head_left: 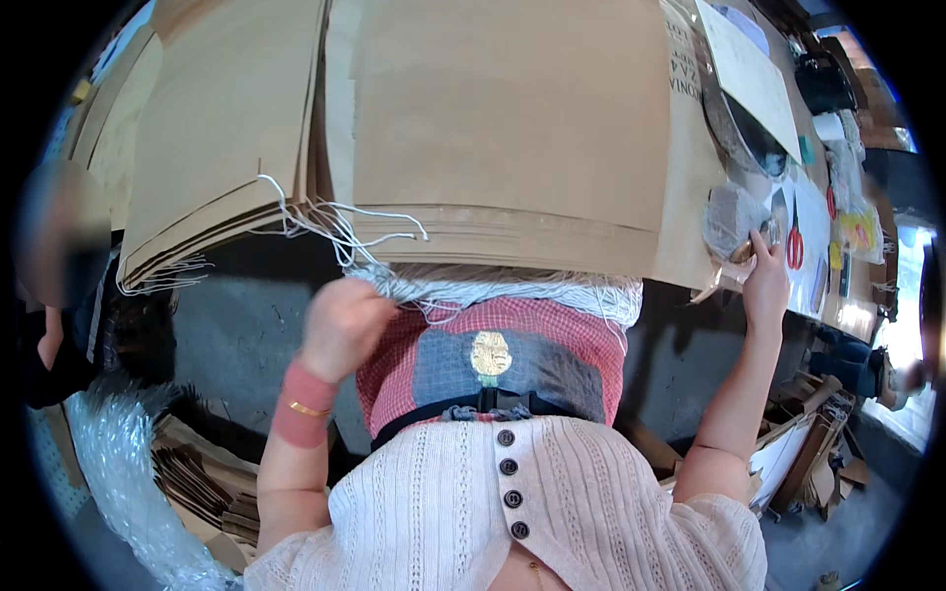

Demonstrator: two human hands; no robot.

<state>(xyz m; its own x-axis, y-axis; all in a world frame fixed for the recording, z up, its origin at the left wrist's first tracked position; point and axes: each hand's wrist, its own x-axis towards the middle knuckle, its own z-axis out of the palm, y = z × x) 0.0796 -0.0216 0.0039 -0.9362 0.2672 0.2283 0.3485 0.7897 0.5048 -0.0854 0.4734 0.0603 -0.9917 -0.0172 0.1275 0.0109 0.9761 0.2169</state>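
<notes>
My left hand (347, 323) is closed and slightly blurred, at the left end of a bundle of white cords (562, 293) lying across my lap. Some cords run up from this fist to the paper stacks. My right hand (767, 274) reaches to the table's right side, fingers closed beside a clear-plastic-wrapped round item (734, 222); what they grip is hard to make out. In front of me lies a stack of brown paper sheets (507, 108). To its left, a second brown stack (222, 108) has white cords along its near edge.
Red-handled scissors (794, 246) lie on white paper right of my right hand. Behind are a white board (754, 74) and plastic bags (855, 222). A large clear-plastic bundle (128, 483) stands at lower left, and cardboard scraps (813, 443) at lower right. A blurred person (59, 246) is at far left.
</notes>
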